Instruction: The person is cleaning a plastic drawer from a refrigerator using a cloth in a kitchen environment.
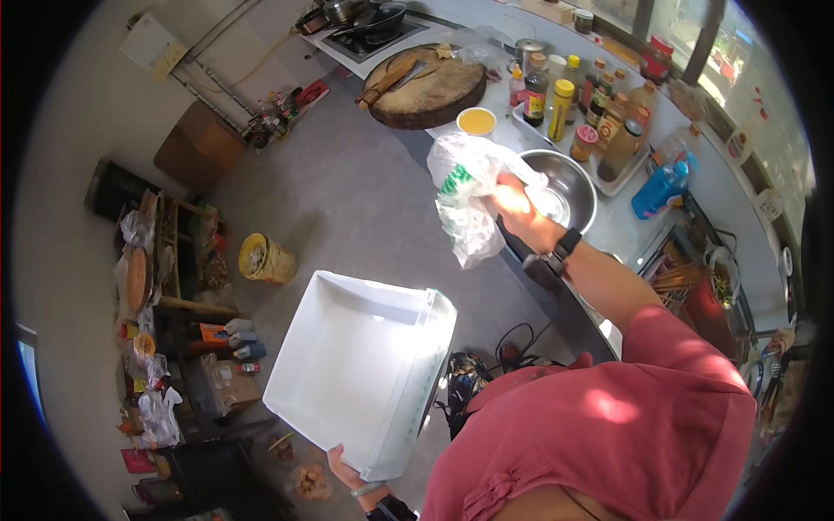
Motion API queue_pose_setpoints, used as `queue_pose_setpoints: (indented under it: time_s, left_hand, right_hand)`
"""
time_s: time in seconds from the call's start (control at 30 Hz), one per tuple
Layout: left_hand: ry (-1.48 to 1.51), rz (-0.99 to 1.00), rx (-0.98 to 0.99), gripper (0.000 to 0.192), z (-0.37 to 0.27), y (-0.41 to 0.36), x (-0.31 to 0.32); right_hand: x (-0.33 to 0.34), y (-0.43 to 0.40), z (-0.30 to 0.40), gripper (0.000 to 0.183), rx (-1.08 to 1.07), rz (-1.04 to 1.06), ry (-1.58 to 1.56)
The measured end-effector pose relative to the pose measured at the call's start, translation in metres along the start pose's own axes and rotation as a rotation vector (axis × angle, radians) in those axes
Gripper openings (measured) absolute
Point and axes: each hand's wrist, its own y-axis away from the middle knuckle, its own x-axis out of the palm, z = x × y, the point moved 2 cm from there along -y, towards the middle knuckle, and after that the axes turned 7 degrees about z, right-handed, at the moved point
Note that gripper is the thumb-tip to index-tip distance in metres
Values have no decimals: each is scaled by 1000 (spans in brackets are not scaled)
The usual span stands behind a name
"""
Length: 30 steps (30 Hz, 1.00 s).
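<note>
My right hand (518, 211), with a black band at the wrist, grips a crumpled white plastic bag with green print (462, 195). The bag hangs beside a stainless steel bowl (573, 179) at the counter's edge. Below, my left hand (343, 467) holds a white plastic drawer with a clear front panel (352, 365) by its lower edge; some of the fingers are hidden under it. The drawer is tilted above the floor and no contents show in it. A white bowl of yellow contents (477, 122) stands just beyond the bag.
On the counter are a round wooden chopping board (449, 88) with a cleaver and brush, a tray of sauce bottles (612, 185) and a blue pump bottle (661, 189). A yellow bucket (277, 262) stands on the floor near a cluttered wooden shelf (195, 303).
</note>
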Motion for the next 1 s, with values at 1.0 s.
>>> queue_pose_setpoints:
  time_s: [1.0]
  left_hand:
    - [-254,301,-397,54,-94,-345,144]
  right_hand:
    - [66,-115,-32,56,522,-305,639]
